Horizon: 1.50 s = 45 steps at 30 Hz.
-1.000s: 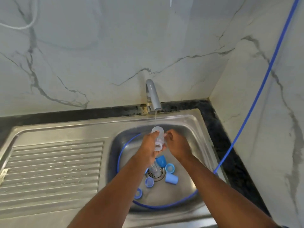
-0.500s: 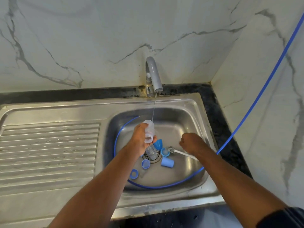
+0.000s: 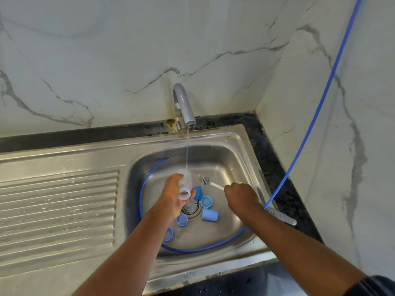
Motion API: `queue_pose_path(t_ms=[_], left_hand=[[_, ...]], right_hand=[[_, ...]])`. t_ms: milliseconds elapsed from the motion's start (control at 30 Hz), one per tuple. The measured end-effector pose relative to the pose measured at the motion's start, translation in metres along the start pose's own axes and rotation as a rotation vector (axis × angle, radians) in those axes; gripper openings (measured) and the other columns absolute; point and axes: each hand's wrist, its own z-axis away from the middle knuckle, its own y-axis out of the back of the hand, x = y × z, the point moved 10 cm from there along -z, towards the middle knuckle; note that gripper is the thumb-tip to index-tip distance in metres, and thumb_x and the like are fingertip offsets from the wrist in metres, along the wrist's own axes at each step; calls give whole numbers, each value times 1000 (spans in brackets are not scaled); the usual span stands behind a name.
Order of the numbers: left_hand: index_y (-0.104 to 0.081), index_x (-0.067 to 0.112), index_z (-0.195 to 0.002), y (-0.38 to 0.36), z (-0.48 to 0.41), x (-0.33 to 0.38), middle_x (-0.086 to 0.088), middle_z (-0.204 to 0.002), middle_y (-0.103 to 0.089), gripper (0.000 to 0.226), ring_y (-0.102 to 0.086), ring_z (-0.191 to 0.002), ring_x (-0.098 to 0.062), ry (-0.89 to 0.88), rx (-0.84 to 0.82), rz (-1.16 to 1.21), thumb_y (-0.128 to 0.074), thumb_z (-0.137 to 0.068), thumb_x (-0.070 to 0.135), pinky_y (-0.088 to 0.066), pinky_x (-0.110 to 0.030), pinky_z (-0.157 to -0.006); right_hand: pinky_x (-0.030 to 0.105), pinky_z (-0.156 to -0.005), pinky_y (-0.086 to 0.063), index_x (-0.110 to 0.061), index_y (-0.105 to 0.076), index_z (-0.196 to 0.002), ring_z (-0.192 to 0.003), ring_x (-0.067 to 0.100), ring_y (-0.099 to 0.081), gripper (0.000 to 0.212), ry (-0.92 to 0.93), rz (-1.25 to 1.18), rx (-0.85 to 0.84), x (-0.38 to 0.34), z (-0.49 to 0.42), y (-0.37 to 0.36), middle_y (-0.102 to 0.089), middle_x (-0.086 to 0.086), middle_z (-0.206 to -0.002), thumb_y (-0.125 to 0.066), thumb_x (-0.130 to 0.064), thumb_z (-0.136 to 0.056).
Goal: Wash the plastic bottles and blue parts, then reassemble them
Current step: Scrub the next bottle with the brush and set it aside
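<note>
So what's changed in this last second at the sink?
The right hand came off the clear bottle, moved right and took hold of a small brush, its bristles now pointing toward the bottle. The left hand still grips the bottle under the thin stream from the tap. The blue parts lie in the sink as before.

Both forearms extend forward — left hand curled round a clear plastic bottle, right hand fisted on a bottle brush.
</note>
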Motion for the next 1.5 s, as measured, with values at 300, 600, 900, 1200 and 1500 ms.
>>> queue_pose_path(t_ms=[300,600,900,1200,1500], left_hand=[[-56,14,-117,-35,23,-10,-22,-122,-54,26,-61,-100,-38,36,-87,-3,-64,-95,26,-59,-36,-58],[-56,13,-118,-65,33,-37,-24,-137,-52,28,-57,-125,-44,101,-174,52,-68,-94,22,-62,-38,-58],[-59,10,-110,-90,47,-54,-19,-114,-54,22,-59,-102,-33,126,-207,29,-69,-93,19,-61,-48,-81],[-59,8,-109,-95,47,-46,-20,-114,-54,20,-60,-103,-36,118,-217,19,-68,-95,19,-61,-49,-81],[-56,20,-128,-59,21,-6,-16,-119,-63,37,-67,-102,-33,44,-130,-131,-63,-94,35,-57,-34,-63]], right_hand=[[39,-83,-57,-8,-69,-115,-108,29,-66,26,-416,-97,186,107,11,57,-67,11,-115,-50,-6,-97],[34,-73,-42,-5,-64,-122,-107,31,-64,28,-598,-373,60,158,12,28,-67,14,-116,-45,-11,-102],[32,-72,-42,-7,-59,-131,-114,27,-64,31,-611,-367,0,166,13,14,-65,10,-125,-51,-9,-101],[37,-82,-47,-3,-62,-127,-116,33,-61,33,-619,-410,52,163,8,29,-65,17,-125,-40,-13,-105],[37,-85,-52,-8,-65,-111,-107,32,-66,21,-312,-411,232,83,-30,89,-67,14,-114,-49,-9,-98]])
